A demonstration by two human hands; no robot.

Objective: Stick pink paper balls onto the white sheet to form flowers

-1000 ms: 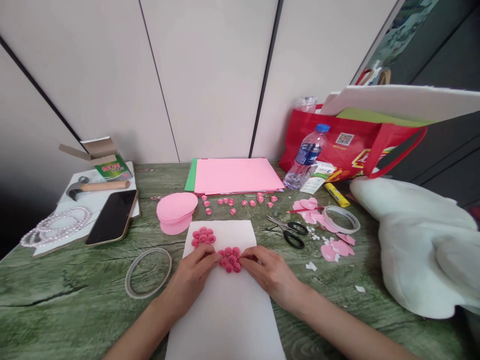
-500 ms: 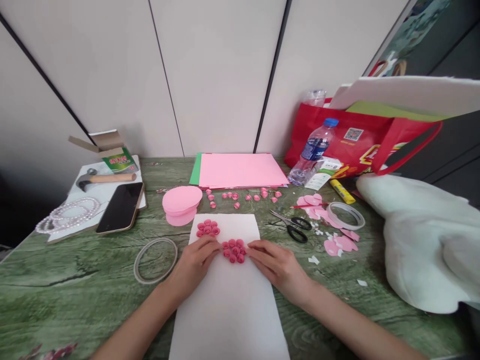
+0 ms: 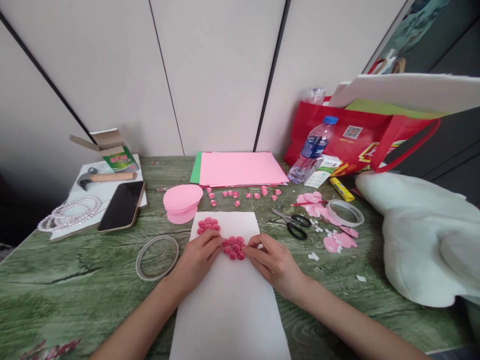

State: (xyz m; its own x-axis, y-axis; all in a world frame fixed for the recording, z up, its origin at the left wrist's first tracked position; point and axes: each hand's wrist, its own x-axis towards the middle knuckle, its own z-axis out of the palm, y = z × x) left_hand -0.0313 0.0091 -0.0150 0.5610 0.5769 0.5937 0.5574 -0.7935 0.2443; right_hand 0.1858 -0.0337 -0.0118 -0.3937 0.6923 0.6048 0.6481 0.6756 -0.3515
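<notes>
A white board (image 3: 232,305) lies in front of me with two clusters of rolled pink paper roses on it. My left hand (image 3: 198,257) has its fingertips pressed together at the left edge of the nearer paper rose cluster (image 3: 234,248). From the other side, my right hand (image 3: 276,262) pinches the roses at the cluster's right edge. The fingertips partly cover the outer roses. The second cluster (image 3: 207,224) sits at the board's upper left, just beyond my left fingers.
Small loose roses (image 3: 237,203) lie behind the board, before stacked pink paper (image 3: 243,169). Pink paper circles (image 3: 182,200) and a tape roll (image 3: 157,257) are left. Scissors (image 3: 294,225), paper scraps (image 3: 340,241), a bottle (image 3: 313,150) and a white plush (image 3: 423,240) are right.
My right index finger has shifted slightly left onto the cluster's right edge. My left hand stays at the left edge. The whole view has moved a little.
</notes>
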